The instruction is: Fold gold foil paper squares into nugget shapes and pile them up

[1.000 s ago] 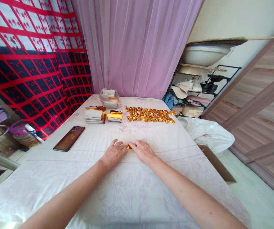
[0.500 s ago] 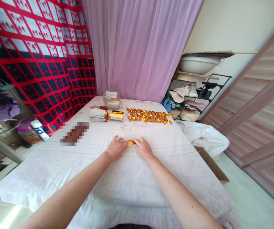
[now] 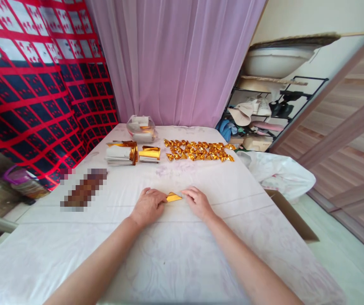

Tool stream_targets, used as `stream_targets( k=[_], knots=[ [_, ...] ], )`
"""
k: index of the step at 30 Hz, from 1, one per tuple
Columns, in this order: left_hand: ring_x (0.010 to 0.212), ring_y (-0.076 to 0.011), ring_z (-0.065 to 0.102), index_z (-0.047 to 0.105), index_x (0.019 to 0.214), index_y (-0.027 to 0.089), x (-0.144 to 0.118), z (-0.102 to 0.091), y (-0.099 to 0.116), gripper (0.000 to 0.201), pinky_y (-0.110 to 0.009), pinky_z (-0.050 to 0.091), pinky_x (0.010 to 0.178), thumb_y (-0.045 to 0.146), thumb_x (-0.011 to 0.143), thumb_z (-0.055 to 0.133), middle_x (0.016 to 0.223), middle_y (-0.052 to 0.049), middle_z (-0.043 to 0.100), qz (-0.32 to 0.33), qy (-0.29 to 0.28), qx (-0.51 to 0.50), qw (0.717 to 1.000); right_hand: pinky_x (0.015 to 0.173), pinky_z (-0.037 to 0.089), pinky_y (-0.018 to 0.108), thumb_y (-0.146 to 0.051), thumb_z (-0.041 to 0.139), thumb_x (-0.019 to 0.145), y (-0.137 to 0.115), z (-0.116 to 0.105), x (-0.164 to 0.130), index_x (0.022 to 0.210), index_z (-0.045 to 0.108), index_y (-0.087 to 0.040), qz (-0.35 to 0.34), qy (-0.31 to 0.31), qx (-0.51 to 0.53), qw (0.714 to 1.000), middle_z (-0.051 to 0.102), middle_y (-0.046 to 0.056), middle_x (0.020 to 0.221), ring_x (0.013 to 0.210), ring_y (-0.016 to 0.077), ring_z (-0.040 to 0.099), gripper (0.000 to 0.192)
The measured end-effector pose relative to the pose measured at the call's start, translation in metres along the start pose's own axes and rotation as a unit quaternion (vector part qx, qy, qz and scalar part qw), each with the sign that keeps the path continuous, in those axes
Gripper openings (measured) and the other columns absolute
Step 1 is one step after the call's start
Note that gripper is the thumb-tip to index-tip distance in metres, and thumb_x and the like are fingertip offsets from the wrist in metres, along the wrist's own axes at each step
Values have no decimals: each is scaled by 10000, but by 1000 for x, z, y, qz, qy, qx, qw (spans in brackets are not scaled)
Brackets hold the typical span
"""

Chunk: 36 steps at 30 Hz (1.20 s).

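A small folded piece of gold foil paper [image 3: 174, 197] lies on the white tablecloth between my hands, a peak showing on its upper edge. Its left end is under the fingers and thumb of my left hand [image 3: 148, 205], which are closed on it. My right hand [image 3: 197, 203] rests just off the paper's right tip, fingers stretched toward it and holding nothing. Beyond the hands, several folded gold foil pieces [image 3: 201, 151] are set out in rows. To their left stand a small stack of gold foil sheets [image 3: 149, 153] and a larger stack of sheets [image 3: 121, 154].
A clear plastic bag [image 3: 141, 129] with more paper sits at the back of the cloth-covered table [image 3: 169, 262]. A blurred-out brown object [image 3: 85, 190] lies at left. Right of the table are a white plastic bag [image 3: 283, 171], a cardboard box [image 3: 291, 216] and a rack.
My right hand has come off the gold foil paper and moved slightly right, uncovering its right tip. My left hand still holds the left end. The camera view has shifted.
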State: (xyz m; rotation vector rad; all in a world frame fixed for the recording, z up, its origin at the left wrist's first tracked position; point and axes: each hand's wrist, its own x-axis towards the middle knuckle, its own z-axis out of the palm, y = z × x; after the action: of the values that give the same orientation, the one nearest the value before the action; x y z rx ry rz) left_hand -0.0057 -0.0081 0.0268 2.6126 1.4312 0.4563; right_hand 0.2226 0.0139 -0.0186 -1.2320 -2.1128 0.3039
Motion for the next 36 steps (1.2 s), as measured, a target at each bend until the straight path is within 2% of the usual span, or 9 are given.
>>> stream_targets(
  k=[3, 5, 7, 11, 15, 23, 28, 36],
  knots=[
    [989, -201, 622, 664, 866, 239, -1, 4, -1, 202, -412, 386, 944, 120, 778, 526, 1038, -1, 731, -14, 11, -29, 999, 775, 517, 268, -32, 450, 810, 3, 0, -6, 980, 716, -227, 22, 28, 26, 999, 669, 40, 914, 860, 159, 634, 371],
    [984, -198, 622, 665, 843, 242, -2, 6, -2, 158, -410, 381, 938, 144, 802, 550, 1019, 13, 737, -16, 45, -68, 997, 748, 510, 259, -28, 455, 798, -3, -2, -10, 960, 721, -220, 8, 44, 43, 998, 658, 43, 908, 838, 156, 632, 366],
    [981, -195, 621, 668, 832, 248, -4, 8, -2, 133, -417, 370, 946, 184, 850, 553, 1010, 21, 741, -15, 58, -83, 995, 752, 497, 275, -34, 458, 805, -12, -5, -14, 1020, 712, -218, -13, 37, 16, 999, 653, 50, 931, 847, 164, 617, 380],
    [1010, -217, 613, 678, 875, 268, -6, 9, -3, 109, -473, 315, 1002, 221, 873, 580, 1032, 26, 737, -17, 50, -82, 995, 734, 454, 315, -51, 528, 776, -28, -11, -17, 998, 715, -219, -34, -5, -68, 997, 650, 48, 892, 814, 189, 561, 336],
    [1033, -231, 605, 688, 902, 282, -8, 11, -4, 100, -499, 290, 1029, 254, 891, 592, 1040, 25, 736, -20, 49, -77, 996, 703, 409, 326, -51, 575, 754, -32, -11, -18, 965, 719, -228, -20, 17, -109, 994, 664, 37, 862, 794, 192, 546, 311],
    [1010, -228, 607, 690, 867, 277, -7, 13, -6, 103, -489, 315, 1016, 246, 887, 594, 1008, 20, 739, -19, 60, -84, 995, 731, 447, 302, -27, 482, 787, -29, -8, -16, 923, 703, -214, 15, 71, -52, 996, 652, 38, 845, 799, 175, 572, 321],
    [996, -219, 612, 674, 853, 272, -6, 14, -6, 92, -479, 325, 1008, 227, 878, 598, 1007, 28, 734, -22, 58, -90, 994, 776, 471, 328, -120, 501, 859, -32, -10, -12, 991, 682, -207, 18, 40, -48, 998, 647, 58, 904, 849, 193, 573, 240],
    [975, -211, 640, 642, 933, 254, -8, 13, -5, 79, -481, 319, 1026, 231, 888, 580, 1016, -3, 723, -36, 50, -94, 994, 766, 466, 331, -143, 577, 847, -33, -10, -11, 939, 680, -210, 18, 25, -64, 997, 646, 48, 890, 840, 195, 579, 154]
  ],
)
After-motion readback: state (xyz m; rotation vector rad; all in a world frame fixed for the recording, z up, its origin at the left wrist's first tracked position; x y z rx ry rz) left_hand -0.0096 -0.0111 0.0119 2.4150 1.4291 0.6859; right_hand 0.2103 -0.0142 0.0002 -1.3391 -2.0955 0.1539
